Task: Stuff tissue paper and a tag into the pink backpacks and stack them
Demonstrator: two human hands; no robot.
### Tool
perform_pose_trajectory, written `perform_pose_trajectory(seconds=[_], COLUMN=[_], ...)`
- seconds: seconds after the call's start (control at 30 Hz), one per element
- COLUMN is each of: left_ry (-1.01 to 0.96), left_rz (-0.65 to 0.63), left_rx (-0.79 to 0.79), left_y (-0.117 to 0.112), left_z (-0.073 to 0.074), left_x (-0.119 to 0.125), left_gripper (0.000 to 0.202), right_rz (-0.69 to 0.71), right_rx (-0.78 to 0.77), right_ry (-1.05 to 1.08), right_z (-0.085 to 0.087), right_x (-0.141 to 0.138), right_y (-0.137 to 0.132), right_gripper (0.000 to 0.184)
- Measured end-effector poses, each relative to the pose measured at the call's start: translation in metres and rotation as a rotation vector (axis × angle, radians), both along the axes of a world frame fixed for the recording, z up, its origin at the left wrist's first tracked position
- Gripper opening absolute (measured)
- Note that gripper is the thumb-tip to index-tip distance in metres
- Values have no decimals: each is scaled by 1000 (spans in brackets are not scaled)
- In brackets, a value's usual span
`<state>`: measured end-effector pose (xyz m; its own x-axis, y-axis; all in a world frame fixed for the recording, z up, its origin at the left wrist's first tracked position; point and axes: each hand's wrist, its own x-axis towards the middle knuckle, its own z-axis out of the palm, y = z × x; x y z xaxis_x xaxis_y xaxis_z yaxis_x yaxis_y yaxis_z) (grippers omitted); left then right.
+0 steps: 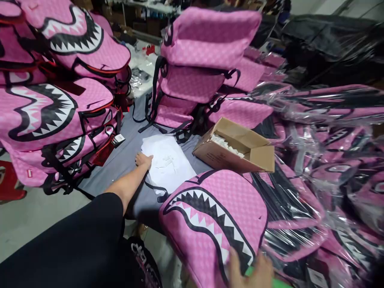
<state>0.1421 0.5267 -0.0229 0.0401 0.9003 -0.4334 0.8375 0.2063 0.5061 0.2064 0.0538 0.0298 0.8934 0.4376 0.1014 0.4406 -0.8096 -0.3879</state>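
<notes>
My left hand [144, 160] is at the left edge of a stack of thin white sheets [169, 164] on the grey cloth. Its fingers are curled, with the thumb over the edge of the sheets. At the bottom of the view, my right hand [252, 274] is blurred and partly cut off, over the lower edge of a pink backpack [243, 196] with a black-and-white shark mouth. Something green [279, 283] shows beside that hand; its kind is unclear. A black strap with a buckle [163, 197] lies between the sheets and the backpack.
An open cardboard box [234, 158] with small white pieces stands right of the sheets. Pink backpacks [45, 112] are piled at left, and more [210, 38] are stacked behind. Plastic-wrapped backpacks [330, 160] cover the right side. A red stool [10, 180] stands at far left.
</notes>
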Motion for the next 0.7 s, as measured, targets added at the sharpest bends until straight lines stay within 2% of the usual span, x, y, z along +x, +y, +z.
perform_pose_trajectory(seconds=[0.07, 0.13, 0.2, 0.23, 0.3, 0.37, 0.47, 0.53, 0.6, 0.7], left_ry=[36, 15, -41, -73, -128, -153, -153, -140, -121, -103], left_rz=[34, 9, -52, -84, -138, -178, -243, -285, -320, -363], left_rx=[-76, -133, -155, -147, -101, -54, -35, -37, -41, -59], left_y=[15, 28, 40, 47, 65, 92, 146, 182, 211, 231], left_z=[-20, -35, -45, -47, -49, -45, -33, -25, -21, -25], left_x=[6, 10, 12, 11, 7, -3, -27, -46, -62, -72], left_gripper=[45, 42, 37, 36, 35, 36, 35, 32, 30, 27], right_rz=[189, 279, 292, 303, 375, 466, 593, 668, 717, 751], right_rx=[-130, -330, -487, -537, -574, -573, -602, -648, -693, -746], right_ry=[53, 133, 166, 173, 182, 195, 239, 264, 280, 335], right_z=[13, 9, -4, -11, -22, -29, -34, -35, -33, -23], right_x=[-36, -70, -92, -98, -102, -100, -93, -90, -88, -90], right_y=[68, 125, 155, 158, 142, 107, 45, 15, 6, 28], right_gripper=[90, 91, 88, 85, 84, 91, 103, 108, 106, 103])
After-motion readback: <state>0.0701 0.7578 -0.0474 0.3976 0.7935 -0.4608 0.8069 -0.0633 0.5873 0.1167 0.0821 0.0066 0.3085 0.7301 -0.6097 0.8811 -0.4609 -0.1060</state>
